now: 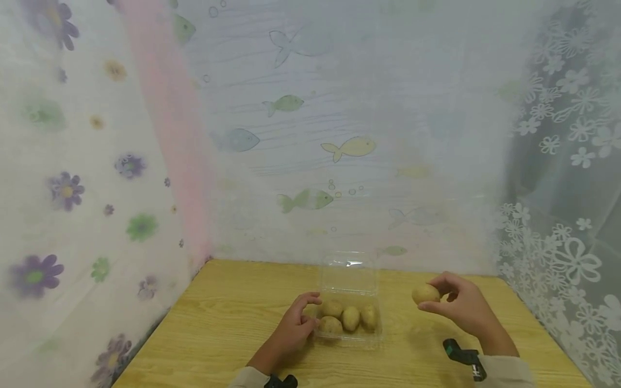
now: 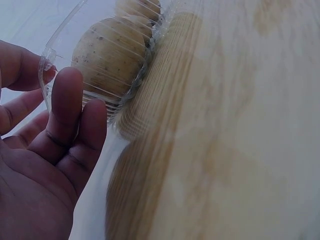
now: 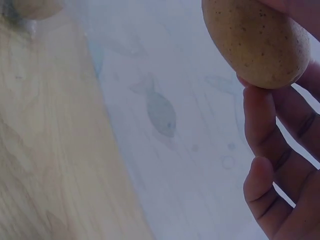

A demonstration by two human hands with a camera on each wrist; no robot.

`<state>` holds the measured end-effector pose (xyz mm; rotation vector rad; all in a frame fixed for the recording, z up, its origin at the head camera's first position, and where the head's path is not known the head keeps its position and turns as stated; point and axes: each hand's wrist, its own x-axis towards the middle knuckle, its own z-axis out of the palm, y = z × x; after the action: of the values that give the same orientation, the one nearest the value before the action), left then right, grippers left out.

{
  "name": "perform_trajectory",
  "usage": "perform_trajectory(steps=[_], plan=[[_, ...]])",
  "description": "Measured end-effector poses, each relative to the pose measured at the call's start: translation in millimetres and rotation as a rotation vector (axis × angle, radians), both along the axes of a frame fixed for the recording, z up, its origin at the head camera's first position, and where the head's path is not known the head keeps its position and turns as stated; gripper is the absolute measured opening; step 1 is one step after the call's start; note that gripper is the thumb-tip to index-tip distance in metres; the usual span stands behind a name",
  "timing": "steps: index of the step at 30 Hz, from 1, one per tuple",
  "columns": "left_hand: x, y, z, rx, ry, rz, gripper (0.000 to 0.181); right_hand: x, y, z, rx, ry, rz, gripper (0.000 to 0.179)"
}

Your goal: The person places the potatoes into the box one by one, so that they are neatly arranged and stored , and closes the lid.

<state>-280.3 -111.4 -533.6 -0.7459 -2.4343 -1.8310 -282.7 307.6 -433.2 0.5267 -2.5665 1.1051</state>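
Note:
A clear plastic clamshell box stands on the table with its lid raised at the back. Several potatoes lie in it, and one potato shows through its ribbed wall in the left wrist view. My left hand holds the box's left edge, fingers curled at the rim. To the right of the box, my right hand grips a single potato between thumb and fingers, above the table. In the right wrist view this potato is speckled and partly cut off by the frame.
The wooden table ends at a pale curtain printed with fish. Flowered sheets hang along the left and right sides. A dark wrist mount sits at my right sleeve.

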Motion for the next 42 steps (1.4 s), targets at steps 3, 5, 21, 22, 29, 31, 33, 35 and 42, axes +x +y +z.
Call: perform_trajectory(steps=[3,5,21,22,29,31,33,35,42], plan=[[-1.0,-0.8,0.5,0.003,0.014,0.001,0.038,-2.3,-6,-2.5,0.000,-0.004,0.002,0.039],[-1.6,-1.5,0.8,0.007,0.022,0.003,0.038,-3.6,-11,-3.5,0.003,-0.003,0.007,0.040],[-8.5,-4.5,-0.7,0.005,0.034,-0.026,0.037,-11.2,-46,-20.7,0.014,0.069,-0.003,0.040],[-9.1,-4.6,-0.6,0.004,0.032,-0.025,0.037,-11.7,-48,-21.1,0.014,0.076,-0.006,0.040],[-11.8,-6.0,-0.7,0.009,-0.004,-0.039,0.038,-11.8,-61,-23.0,0.002,0.059,0.016,0.039],[-12.1,-6.5,-0.4,0.014,-0.017,-0.045,0.039,-11.8,-66,-23.7,-0.002,0.045,0.026,0.040],[-12.1,-6.8,0.6,0.010,-0.022,-0.044,0.039,-12.1,-69,-24.6,-0.001,0.033,0.038,0.041],[-11.7,-7.0,1.6,0.010,-0.022,-0.045,0.039,-12.5,-73,-25.7,-0.003,0.020,0.050,0.042],[-10.5,-7.2,4.4,0.024,-0.032,-0.052,0.039,-13.0,-83,-30.3,-0.009,0.010,0.068,0.042]])
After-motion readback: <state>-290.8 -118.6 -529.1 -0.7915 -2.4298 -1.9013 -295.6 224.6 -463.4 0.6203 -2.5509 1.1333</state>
